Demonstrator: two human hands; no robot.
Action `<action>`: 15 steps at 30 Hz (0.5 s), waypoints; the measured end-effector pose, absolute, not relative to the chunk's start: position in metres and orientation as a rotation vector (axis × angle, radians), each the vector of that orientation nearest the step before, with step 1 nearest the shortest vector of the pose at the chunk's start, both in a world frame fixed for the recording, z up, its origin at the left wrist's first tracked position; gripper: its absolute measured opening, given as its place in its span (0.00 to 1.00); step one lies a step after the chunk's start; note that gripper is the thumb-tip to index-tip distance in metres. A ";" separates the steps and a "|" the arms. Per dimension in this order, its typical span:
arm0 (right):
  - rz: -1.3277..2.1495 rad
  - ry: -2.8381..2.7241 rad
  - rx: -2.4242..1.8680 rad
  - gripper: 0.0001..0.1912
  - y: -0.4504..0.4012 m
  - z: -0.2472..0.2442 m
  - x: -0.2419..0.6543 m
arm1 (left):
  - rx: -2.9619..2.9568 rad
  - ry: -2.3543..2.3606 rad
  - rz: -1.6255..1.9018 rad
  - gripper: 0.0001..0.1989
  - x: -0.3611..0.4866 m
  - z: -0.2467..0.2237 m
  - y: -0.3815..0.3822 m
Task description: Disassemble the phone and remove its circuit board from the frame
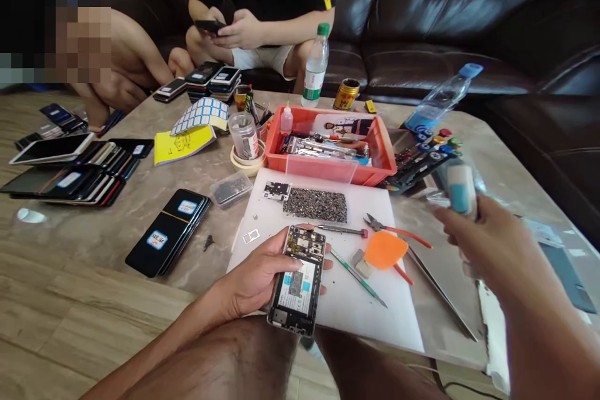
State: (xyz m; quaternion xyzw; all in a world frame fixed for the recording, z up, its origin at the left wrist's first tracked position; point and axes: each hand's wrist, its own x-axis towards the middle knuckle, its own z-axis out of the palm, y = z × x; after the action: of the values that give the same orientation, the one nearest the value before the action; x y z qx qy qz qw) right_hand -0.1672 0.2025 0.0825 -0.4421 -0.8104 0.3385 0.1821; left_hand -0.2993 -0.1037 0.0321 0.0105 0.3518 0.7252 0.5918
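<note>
My left hand (257, 281) is closed around an opened smartphone (297, 287), whose circuit board and white battery face up. The phone is held above the front edge of a white work mat (394, 319). Out to the right, my right hand (492, 231) grips a white-and-blue object (460, 187); motion blur hides its exact kind. On the mat beyond the phone lie a bag of small screws (315, 205), a phone cover plate (276, 190) and a screwdriver (342, 230). A green pry tool (360, 281), an orange plastic pick (387, 250) and cutting pliers (398, 229) lie to its right.
A red tool bin (330, 169) stands behind the mat. Stacked phones (166, 234) and a lidded clear box (231, 190) are at left. Two bottles, one upright (315, 69) and one tilted (440, 100), stand farther back. Across the table, a person (260, 19) holds a phone; another crouches at left.
</note>
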 end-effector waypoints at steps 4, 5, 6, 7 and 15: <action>0.546 -2.538 -1.626 0.08 0.201 0.071 -0.144 | 0.032 0.926 1.702 0.30 -0.301 0.043 -0.102; 0.532 -2.571 -1.584 0.11 0.198 0.067 -0.138 | 0.033 0.952 1.699 0.30 -0.301 0.046 -0.101; 0.508 -2.601 -1.519 0.13 0.197 0.063 -0.131 | 0.033 0.979 1.695 0.31 -0.301 0.048 -0.100; 0.475 -2.627 -1.440 0.15 0.196 0.057 -0.124 | 0.033 1.010 1.688 0.32 -0.301 0.050 -0.098; 0.352 -2.776 -1.323 0.26 0.203 0.015 -0.097 | 0.138 1.367 1.519 0.41 -0.307 0.073 -0.080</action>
State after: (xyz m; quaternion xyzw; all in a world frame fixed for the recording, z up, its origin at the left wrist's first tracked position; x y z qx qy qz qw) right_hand -0.0968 0.2028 0.0153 -0.4274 -0.8966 0.1137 0.0232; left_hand -0.3066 -0.0798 0.0731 0.0577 0.5703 0.6335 0.5197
